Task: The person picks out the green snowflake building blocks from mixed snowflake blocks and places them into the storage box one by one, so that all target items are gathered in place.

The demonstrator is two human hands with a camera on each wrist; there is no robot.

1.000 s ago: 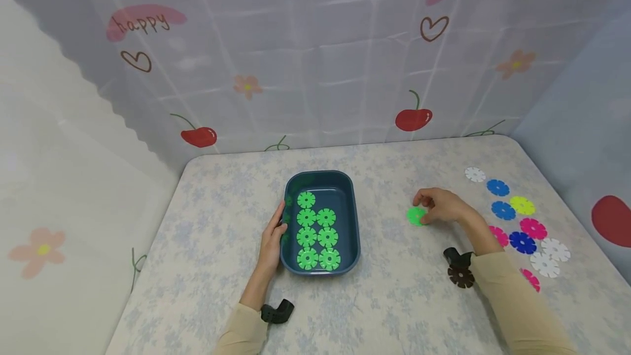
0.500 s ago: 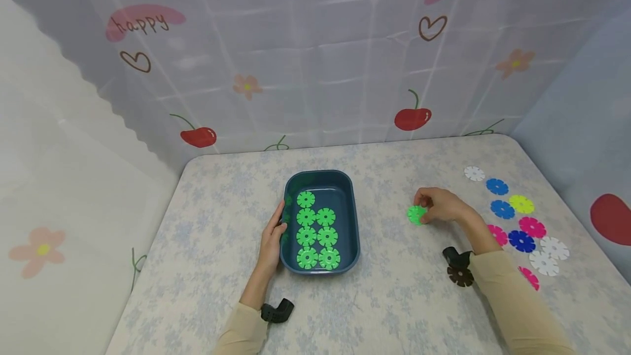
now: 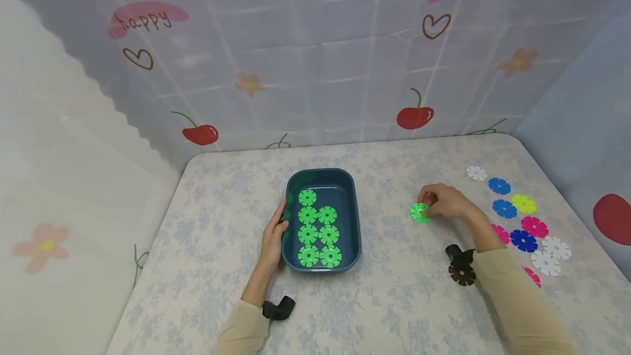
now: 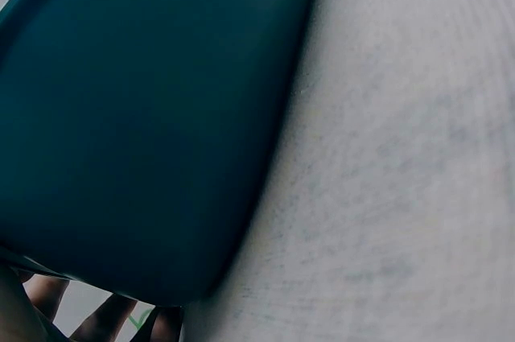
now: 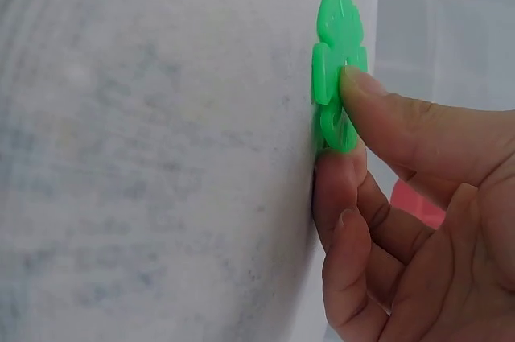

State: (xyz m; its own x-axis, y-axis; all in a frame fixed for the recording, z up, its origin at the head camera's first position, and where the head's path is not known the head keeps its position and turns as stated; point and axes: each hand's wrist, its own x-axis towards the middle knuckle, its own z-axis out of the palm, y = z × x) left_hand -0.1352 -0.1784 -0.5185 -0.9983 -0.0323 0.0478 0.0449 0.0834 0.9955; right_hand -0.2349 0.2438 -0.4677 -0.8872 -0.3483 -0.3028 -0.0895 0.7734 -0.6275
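Note:
My left hand [image 3: 270,242] holds the left wall of a dark blue rectangular tray [image 3: 346,210], its thumb at the rim. The tray's outer wall [image 4: 161,133] fills much of the left wrist view. Inside lie several green plastic snowflake discs [image 3: 308,215] in two columns, the left one longer. Right of the tray, my right hand [image 3: 447,201] pinches another green snowflake disc [image 3: 418,212] by its near edge. In the right wrist view the thumb [image 5: 386,109] presses the face of this disc [image 5: 339,28], which is seen nearly edge-on close over the tabletop.
Loose snowflake discs lie at the right: white [image 3: 476,173], light blue [image 3: 499,185], yellow [image 3: 523,203], pink [image 3: 534,227] and dark blue [image 3: 523,241]. A brown disc [image 3: 462,275] lies by the right wrist's black camera mount [image 3: 459,254]. A patterned curtain [image 3: 320,70] hangs behind the table.
The right hand and its green disc have risen slightly in the head view. The left hand and the tray hold their place, and the discs in the tray are unchanged.

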